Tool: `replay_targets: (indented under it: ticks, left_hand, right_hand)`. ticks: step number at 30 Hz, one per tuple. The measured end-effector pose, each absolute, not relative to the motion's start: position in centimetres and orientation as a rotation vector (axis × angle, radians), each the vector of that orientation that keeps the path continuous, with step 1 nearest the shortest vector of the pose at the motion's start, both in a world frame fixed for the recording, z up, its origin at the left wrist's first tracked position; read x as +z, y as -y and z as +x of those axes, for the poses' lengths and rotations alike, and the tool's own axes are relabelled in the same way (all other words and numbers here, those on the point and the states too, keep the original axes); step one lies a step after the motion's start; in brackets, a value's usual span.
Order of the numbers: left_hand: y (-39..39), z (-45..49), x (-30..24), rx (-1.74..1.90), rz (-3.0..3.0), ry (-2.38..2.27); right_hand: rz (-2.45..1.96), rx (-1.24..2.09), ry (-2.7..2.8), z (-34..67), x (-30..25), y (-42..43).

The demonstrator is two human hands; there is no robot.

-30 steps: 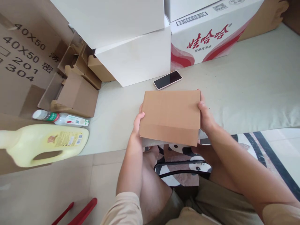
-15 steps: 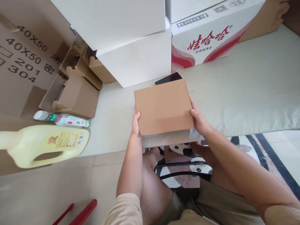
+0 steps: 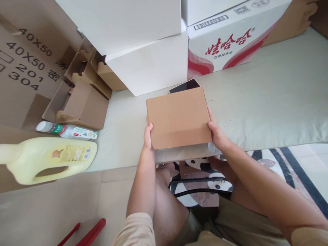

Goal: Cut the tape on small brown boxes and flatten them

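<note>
A plain brown cardboard box point(image 3: 178, 118) is held between my two hands, over the near part of the pale covered surface. My left hand point(image 3: 148, 136) grips its left side, thumb on the near left edge. On the opposite side, my right hand point(image 3: 217, 133) is closed on the right edge, its thumb by the near corner. The other fingers of both hands are mostly hidden behind the box. Just past the box's far edge lies a dark flat device with a white rim point(image 3: 186, 86), partly covered by the box.
White boxes point(image 3: 148, 65) and a red-and-white carton point(image 3: 222, 51) stand at the back of the pale surface point(image 3: 258, 99). On the left are opened cardboard boxes point(image 3: 87, 106), a clear bottle point(image 3: 68, 130) and a yellow jug point(image 3: 58, 157). Red handles point(image 3: 91, 232) show at lower left.
Almost nothing differs. Both hands keep hold of the cardboard box, which has shifted only very slightly in the view.
</note>
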State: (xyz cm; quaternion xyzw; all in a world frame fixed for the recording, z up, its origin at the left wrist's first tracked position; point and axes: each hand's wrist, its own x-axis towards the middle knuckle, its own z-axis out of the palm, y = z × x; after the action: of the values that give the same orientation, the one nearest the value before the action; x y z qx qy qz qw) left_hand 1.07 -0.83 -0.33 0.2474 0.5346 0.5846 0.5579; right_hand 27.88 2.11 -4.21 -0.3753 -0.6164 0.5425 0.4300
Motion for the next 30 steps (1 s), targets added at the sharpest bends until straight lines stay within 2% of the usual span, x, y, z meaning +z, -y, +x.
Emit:
replay_targets:
  ticks: [30]
  left_hand:
    - [1.0,1.1,-0.3,1.407,0.552,-1.262]
  right_hand:
    - [-0.971,1.436,1.506,27.9,-1.0,-1.3]
